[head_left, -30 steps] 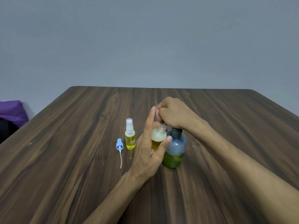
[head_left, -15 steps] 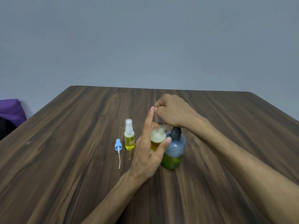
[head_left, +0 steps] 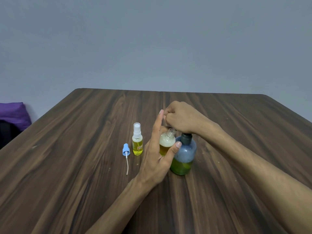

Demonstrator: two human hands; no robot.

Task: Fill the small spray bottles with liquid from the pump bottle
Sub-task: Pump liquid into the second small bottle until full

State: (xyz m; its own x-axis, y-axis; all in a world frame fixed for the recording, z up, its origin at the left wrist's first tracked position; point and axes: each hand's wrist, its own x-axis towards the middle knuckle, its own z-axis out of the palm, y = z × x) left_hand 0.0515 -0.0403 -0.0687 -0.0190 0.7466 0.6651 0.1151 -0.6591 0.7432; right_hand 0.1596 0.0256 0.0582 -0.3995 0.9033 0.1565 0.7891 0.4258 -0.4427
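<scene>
Since the earlier frame our right hand (head_left: 182, 118) has risen slightly on the pump bottle (head_left: 184, 154), fingers curled over its head. Our left hand (head_left: 160, 156) holds the open spray bottle (head_left: 167, 142), upright, touching the pump bottle's left side, neck under the nozzle.

Dark wood-grain table (head_left: 84, 166), rounded far corners. Plain grey-blue wall (head_left: 152, 39) behind. Purple cushion (head_left: 13, 114) at left edge. Even, soft light.
</scene>
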